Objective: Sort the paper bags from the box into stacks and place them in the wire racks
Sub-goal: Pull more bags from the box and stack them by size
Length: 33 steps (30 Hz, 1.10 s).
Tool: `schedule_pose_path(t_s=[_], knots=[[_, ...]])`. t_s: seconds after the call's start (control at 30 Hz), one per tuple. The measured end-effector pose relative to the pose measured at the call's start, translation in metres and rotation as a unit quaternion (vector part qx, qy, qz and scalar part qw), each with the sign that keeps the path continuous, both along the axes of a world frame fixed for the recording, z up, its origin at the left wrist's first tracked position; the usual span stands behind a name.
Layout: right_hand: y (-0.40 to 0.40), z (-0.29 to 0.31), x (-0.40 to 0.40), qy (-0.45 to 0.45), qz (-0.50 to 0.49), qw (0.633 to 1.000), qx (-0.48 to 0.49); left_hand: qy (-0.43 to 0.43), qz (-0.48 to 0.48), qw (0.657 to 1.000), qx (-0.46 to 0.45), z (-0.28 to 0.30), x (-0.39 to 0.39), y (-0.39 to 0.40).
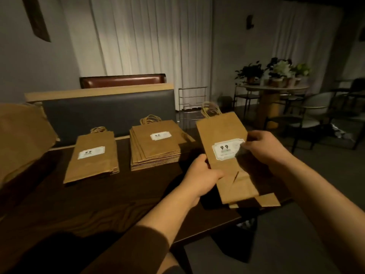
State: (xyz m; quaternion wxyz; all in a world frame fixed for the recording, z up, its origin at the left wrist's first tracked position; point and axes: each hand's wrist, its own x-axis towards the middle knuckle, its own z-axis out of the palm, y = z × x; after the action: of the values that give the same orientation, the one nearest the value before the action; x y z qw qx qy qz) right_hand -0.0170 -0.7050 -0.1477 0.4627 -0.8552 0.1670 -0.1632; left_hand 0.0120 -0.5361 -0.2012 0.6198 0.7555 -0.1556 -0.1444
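Note:
I hold a narrow brown paper bag (221, 135) with a white label, flat and slightly tilted, above the right end of the dark wooden table (98, 204). My left hand (201, 175) grips its left edge. My right hand (262, 147) pinches its right edge beside the label. More flat bags (268, 200) lie under it at the table's corner. A thick stack of wider labelled bags (156, 147) lies mid-table. A thinner stack of narrow bags (92, 157) lies to its left. A wire rack (192, 103) stands on the floor behind the table's right end.
A large brown paper mass (21, 139) fills the left edge of the table. A grey padded bench back (108, 113) runs behind the table. To the right are dark chairs (308, 117) and a round table with potted plants (274, 89). A dark bin (245, 240) sits under the table's corner.

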Motion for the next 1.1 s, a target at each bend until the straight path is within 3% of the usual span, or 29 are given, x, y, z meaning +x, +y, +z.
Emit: schedule_pose_path(t_s=[0.07, 0.13, 0.2, 0.3, 0.4, 0.47, 0.57, 0.67, 0.83, 1.0, 1.1], knots=[[-0.034, -0.024, 0.002, 0.095, -0.022, 0.994, -0.041, -0.007, 0.015, 0.994, 0.113, -0.012, 0.010, -0.030], [-0.051, -0.055, 0.006, 0.197, -0.031, 0.978, -0.060, -0.015, 0.044, 0.966, 0.254, -0.028, 0.021, -0.048], [-0.056, -0.078, 0.013, 0.203, -0.043, 0.978, -0.037, -0.008, 0.046, 0.952, 0.303, -0.040, 0.028, -0.062], [-0.047, -0.091, 0.021, 0.144, -0.073, 0.987, 0.013, 0.078, 0.078, 0.989, 0.101, -0.036, 0.030, -0.074], [-0.041, -0.101, 0.022, 0.088, -0.096, 0.990, 0.048, 0.219, 0.106, 0.967, -0.082, -0.025, 0.041, -0.067], [-0.039, -0.105, 0.021, 0.047, -0.096, 0.990, 0.088, 0.265, 0.061, 0.957, -0.105, -0.021, 0.043, -0.059], [-0.029, -0.099, 0.014, -0.011, -0.073, 0.975, 0.211, 0.203, 0.039, 0.974, -0.094, -0.016, 0.029, -0.046], [-0.014, -0.081, 0.007, -0.034, 0.017, 0.958, 0.285, 0.087, 0.024, 0.982, -0.168, -0.003, 0.024, -0.020], [0.043, -0.057, 0.012, -0.204, 0.117, 0.957, 0.170, -0.106, 0.061, 0.970, -0.210, 0.011, 0.022, 0.032], [0.077, -0.099, 0.010, -0.147, 0.177, 0.954, 0.193, -0.098, 0.075, 0.990, -0.070, -0.049, 0.009, 0.071], [0.073, -0.094, 0.016, -0.118, 0.185, 0.958, 0.182, -0.089, 0.075, 0.992, -0.044, -0.055, 0.010, 0.072]])
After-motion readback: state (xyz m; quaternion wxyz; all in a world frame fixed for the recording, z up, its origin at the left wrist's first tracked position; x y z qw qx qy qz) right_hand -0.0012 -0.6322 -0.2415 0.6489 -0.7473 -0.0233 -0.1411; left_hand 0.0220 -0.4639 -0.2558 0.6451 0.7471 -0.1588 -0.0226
